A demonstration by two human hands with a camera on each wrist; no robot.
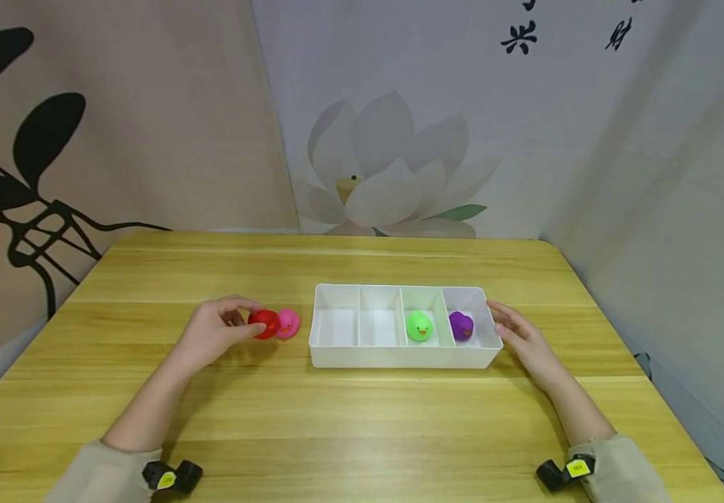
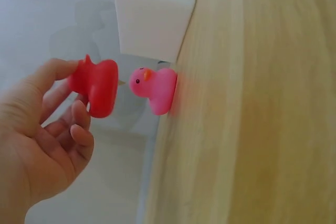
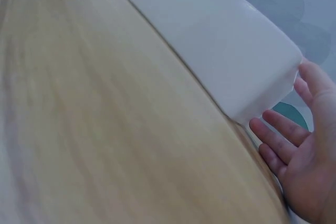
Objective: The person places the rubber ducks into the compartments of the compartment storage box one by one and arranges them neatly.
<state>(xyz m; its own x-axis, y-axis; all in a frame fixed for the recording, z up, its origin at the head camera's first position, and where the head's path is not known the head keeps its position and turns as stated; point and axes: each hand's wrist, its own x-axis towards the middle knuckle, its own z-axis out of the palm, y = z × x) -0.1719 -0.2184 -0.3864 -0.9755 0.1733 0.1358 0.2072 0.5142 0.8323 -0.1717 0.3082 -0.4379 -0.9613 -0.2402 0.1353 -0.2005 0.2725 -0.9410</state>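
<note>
Between thumb and fingers, my left hand (image 1: 219,328) pinches a red rubber duck (image 1: 264,324). The left wrist view has that red duck (image 2: 100,86) raised off the table, apart from a pink rubber duck (image 2: 157,88) that sits on the wood. From the head view, the pink duck (image 1: 288,323) appears just right of it. A white divided box (image 1: 400,357) stands to the right; its third compartment from the left holds a green duck (image 1: 419,325), the rightmost a purple duck (image 1: 461,325). My right hand (image 1: 525,342) rests its extended fingers against the box's right end.
The wooden table (image 1: 362,433) reaches back to a hanging cloth (image 1: 400,140) printed with a lotus and dark leaves. Wrist cameras sit on both sleeves. The box's two left compartments show bare white floors.
</note>
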